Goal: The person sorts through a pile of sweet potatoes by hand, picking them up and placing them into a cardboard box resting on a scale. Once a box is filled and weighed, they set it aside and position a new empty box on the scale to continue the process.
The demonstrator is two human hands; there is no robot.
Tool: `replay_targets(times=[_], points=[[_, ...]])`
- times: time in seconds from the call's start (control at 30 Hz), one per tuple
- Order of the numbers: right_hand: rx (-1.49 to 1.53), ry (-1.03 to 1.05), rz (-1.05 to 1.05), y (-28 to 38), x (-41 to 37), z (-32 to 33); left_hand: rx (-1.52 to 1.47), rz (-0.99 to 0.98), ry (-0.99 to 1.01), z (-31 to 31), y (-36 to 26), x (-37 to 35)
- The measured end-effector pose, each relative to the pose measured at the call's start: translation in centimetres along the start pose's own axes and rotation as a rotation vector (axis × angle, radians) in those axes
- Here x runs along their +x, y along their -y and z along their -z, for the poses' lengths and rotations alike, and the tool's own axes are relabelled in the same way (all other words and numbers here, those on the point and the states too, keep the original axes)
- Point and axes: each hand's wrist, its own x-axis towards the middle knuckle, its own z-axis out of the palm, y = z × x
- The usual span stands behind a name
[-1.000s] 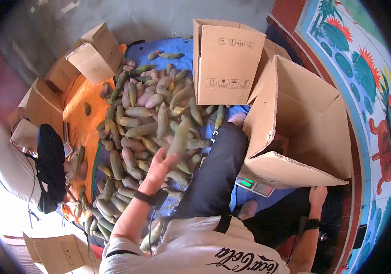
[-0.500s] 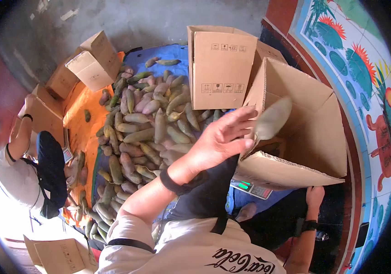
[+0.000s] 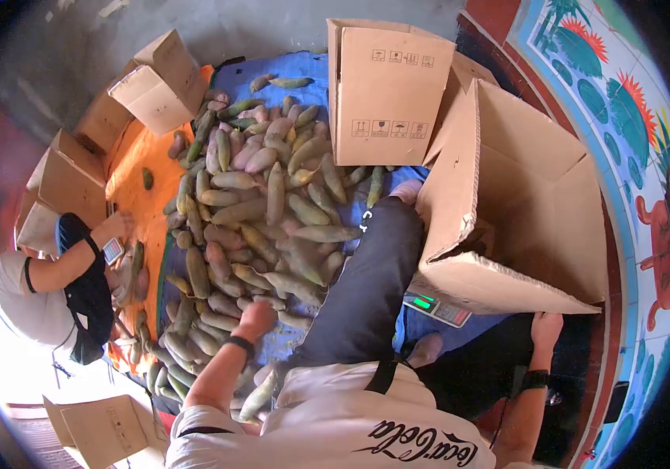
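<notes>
Over the near edge of a heap of long, cucumber-like vegetables (image 3: 241, 211), green, brownish and pinkish, is my left hand (image 3: 257, 319). It touches or hovers just above the heap; its fingers point away and are hidden, so I cannot see whether it holds one. My right hand (image 3: 544, 332) has its fingers closed on the lower edge of a large cardboard box (image 3: 538, 156) with its mouth tilted towards me. Beneath that box a scale (image 3: 438, 309) shows a lit green display. The box's bottom inside lies mostly in shadow.
Behind the heap stands another tall carton (image 3: 391, 94). At the left, a co-worker (image 3: 38, 281) crouches beside several cartons and an orange sheet (image 3: 136, 168). A blue sheet (image 3: 233, 102) lies under the heap. My bent knee (image 3: 390, 227) separates the heap from the box.
The vegetable that was in the air by my left hand at the box mouth is out of sight. My left hand has swung back left to the heap. The co-worker's arm has lowered.
</notes>
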Motion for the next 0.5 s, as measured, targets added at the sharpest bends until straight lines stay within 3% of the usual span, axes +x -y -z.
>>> replay_targets(times=[0.03, 0.07, 0.1, 0.13, 0.17, 0.2, 0.23, 0.3, 0.37, 0.43, 0.5], points=[[-0.005, 0.002, 0.007, -0.2, 0.1, -0.1, -0.096, -0.080, -0.019, -3.5, 2.1, -1.2], [-0.023, 0.051, -0.025, -0.4, 0.2, -0.2, -0.033, -0.217, -0.047, -11.4, 6.8, -0.9], [-0.042, 0.099, -0.056, -0.5, 0.2, -0.2, -0.274, -0.028, 0.018, -10.5, 5.6, -3.8], [-0.049, 0.097, -0.051, -0.4, 0.2, -0.2, -0.078, 0.071, 0.352, -9.4, 4.4, -5.6], [-0.033, 0.075, -0.051, -0.4, 0.2, -0.2, -0.110, 0.197, 0.339, -10.8, 4.3, -7.2], [-0.015, 0.054, -0.050, -0.3, 0.2, -0.2, -0.004, 0.101, 0.331, -10.2, 3.1, -8.9], [-0.021, 0.054, -0.042, -0.3, 0.3, -0.1, -0.151, 0.207, 0.367, -11.8, 3.2, -10.0], [-0.022, 0.055, -0.017, -0.1, 0.5, 0.0, -0.170, 0.267, 0.463, -12.8, 2.6, -11.9], [-0.023, 0.030, 0.008, -0.4, 0.5, -0.3, -0.187, 0.243, 0.414, -7.6, -1.0, -14.0], [-0.027, 0.004, 0.031, -0.5, 0.4, -0.2, -0.204, 0.215, 0.366, -6.2, -2.8, -14.5], [-0.044, 0.050, -0.004, -0.3, 0.5, 0.1, -0.141, 0.384, 0.331, -6.4, -3.4, -14.1]])
